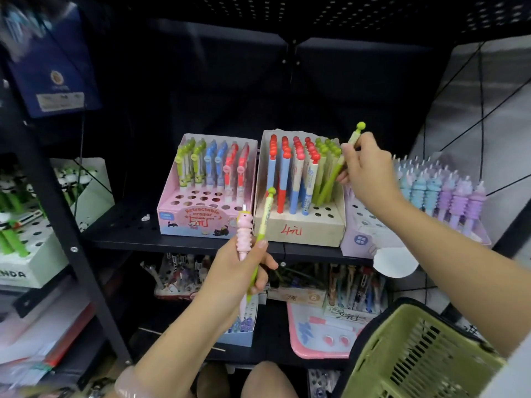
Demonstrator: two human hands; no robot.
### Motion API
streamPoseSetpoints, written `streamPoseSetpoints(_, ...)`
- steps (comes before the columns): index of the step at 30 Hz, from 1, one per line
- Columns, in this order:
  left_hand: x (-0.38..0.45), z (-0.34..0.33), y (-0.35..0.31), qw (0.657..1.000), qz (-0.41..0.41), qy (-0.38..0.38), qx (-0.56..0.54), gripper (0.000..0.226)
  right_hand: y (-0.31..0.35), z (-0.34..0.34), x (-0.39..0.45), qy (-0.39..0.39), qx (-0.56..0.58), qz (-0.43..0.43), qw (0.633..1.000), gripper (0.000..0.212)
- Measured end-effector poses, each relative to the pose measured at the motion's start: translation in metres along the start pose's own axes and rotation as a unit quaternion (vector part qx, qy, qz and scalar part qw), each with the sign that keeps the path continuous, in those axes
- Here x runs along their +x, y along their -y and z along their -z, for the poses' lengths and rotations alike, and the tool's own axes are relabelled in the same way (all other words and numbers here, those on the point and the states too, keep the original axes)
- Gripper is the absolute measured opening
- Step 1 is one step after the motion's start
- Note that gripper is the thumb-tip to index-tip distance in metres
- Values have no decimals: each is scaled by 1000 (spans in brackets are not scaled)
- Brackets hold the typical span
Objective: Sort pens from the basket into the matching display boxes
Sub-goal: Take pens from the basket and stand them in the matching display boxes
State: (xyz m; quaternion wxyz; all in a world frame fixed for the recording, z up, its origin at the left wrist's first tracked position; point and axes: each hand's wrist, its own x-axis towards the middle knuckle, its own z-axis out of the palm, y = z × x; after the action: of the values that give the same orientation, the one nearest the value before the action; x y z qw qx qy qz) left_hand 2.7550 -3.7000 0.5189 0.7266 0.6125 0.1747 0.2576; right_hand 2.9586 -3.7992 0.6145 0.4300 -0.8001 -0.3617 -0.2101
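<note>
Panda pens (17, 196) far left, basket (416, 357) lower right

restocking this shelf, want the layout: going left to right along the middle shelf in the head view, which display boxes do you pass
panda pen box → pink retractable eraser box → beige box marked 4, where the right hand holds a green pen → lilac box of pastel pens

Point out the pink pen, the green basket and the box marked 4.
pink pen (244, 228), head view, on its ribbed pink grip.
green basket (408, 366), head view, on its slatted wall.
box marked 4 (304, 232), head view, on its front face.
</note>
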Motion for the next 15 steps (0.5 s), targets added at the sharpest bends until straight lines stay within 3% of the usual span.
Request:
streamPoseSetpoints(7,-1,-7,-1,1000,11,4,-10,13,-4,-24,-5,152,-95,17,984,28)
streamPoseSetpoints(10,-1,-6,-2,1000,3,2,-19,13,-6,-21,-13,73,-111,21,991,24)
streamPoseSetpoints(12,-1,-7,-2,1000,-5,1,-29,14,2,-14,-23,6,-38,25,999,21)
streamPoseSetpoints(13,0,-8,-2,999,-8,2,-34,14,9,-12,-29,25,15,22,999,21)
streamPoseSetpoints(15,1,-12,-2,999,-10,6,-45,15,26,-11,-46,153,116,-6,981,20)
